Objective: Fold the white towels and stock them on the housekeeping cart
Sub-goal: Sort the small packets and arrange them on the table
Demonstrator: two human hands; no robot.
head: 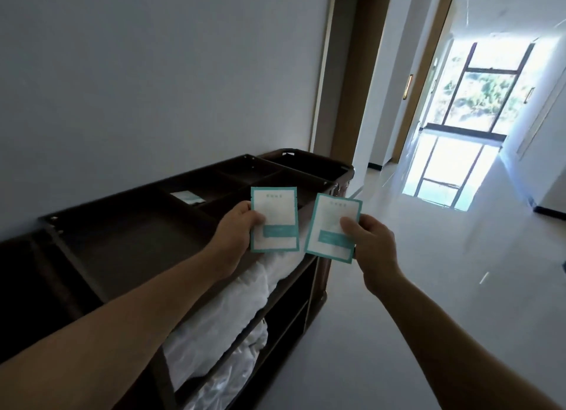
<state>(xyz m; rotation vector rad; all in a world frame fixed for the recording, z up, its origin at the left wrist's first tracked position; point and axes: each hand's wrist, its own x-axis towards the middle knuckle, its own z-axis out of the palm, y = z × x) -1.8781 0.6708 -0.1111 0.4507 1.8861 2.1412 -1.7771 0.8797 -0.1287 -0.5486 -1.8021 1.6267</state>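
A dark brown housekeeping cart [101, 226] stands against the wall on my left. White towels or linen [226, 317] lie bunched on its shelves below the top tray. My left hand [235, 235] pinches a white packet with a teal border [274, 218] above the cart's front edge. Beside it, my right hand [370, 244] pinches a second packet of the same kind [332, 226], thumb on its face. The two packets are held side by side, slightly apart.
The cart's top tray is split into several compartments; one holds another teal and white packet [187, 197]. A hallway with a pale glossy floor [413, 287] runs ahead to a bright window [477, 103]. Brown door frames [346, 72] line the walls.
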